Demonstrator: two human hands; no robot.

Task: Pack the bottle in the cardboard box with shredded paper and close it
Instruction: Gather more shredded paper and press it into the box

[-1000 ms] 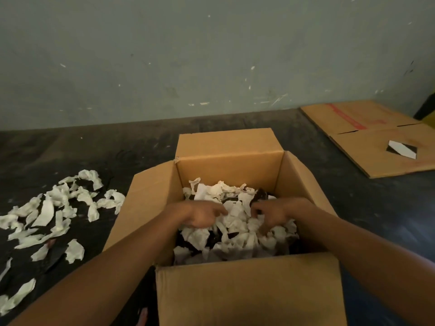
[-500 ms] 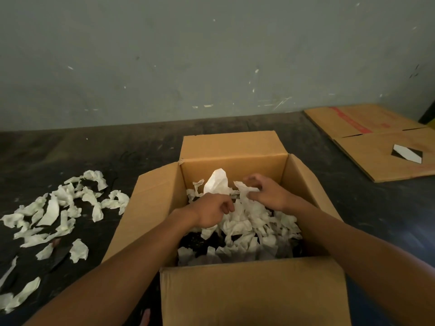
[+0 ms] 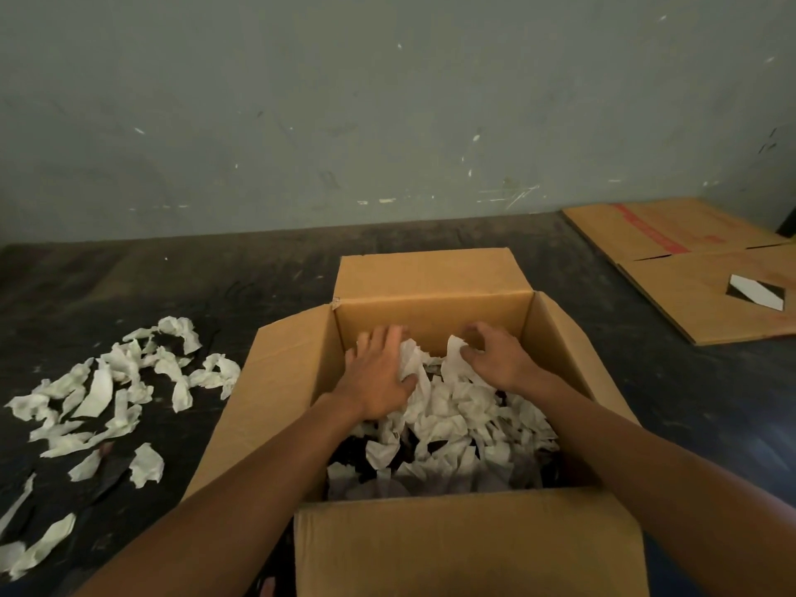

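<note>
Only red stripes, no readable writing, mark the flat cardboard (image 3: 706,269) at the frame's right edge. Centre frame, the box (image 3: 469,540) stands with its flaps open. Inside, the left hand (image 3: 379,377) presses flat on shredded paper (image 3: 452,407); the right hand (image 3: 499,359) pinches a piece. The bottle is hidden. Loose scraps (image 3: 107,389) litter the dark tabletop (image 3: 215,286) at left.

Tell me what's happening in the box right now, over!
Left hand flat on shredded paper. Right hand pinching a piece. Bottle not visible. Cardboard box flaps open, nothing in the way.
</note>
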